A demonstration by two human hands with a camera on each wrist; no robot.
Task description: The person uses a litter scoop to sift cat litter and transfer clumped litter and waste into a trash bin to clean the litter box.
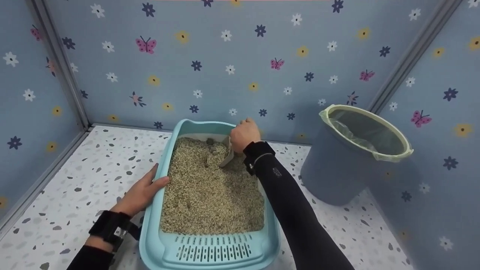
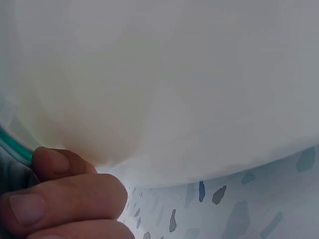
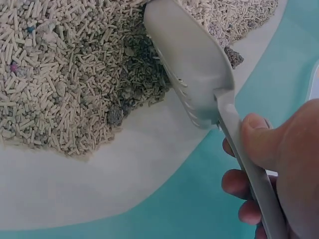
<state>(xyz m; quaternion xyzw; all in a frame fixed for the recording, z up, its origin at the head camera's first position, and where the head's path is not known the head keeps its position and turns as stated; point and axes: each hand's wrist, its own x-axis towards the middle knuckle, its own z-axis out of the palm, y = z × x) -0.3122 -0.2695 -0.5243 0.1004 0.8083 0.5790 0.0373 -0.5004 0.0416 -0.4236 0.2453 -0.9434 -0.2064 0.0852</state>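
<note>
Scoop point(image 3: 192, 64) gripped in right hand point(image 1: 245, 134), far end touching litter point(image 3: 55, 84).

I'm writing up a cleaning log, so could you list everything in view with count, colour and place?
litter tray: one, light blue, centre
litter: one bed, tan with darker patches, inside the tray
dark clumps: at least two, dark grey, in the tray
scoop: one, grey, blade in the litter
bin: one, blue-grey, right of the tray
liner: one, pale yellow, over the bin's rim
wall panels: three, blue with flowers and butterflies, back and sides
floor: one, white with flecks, below
wristbands: two, black, on both wrists
sleeves: two, black, on both arms
left hand: one, gripping the tray's left rim
right hand: one, holding the scoop's handle
</note>
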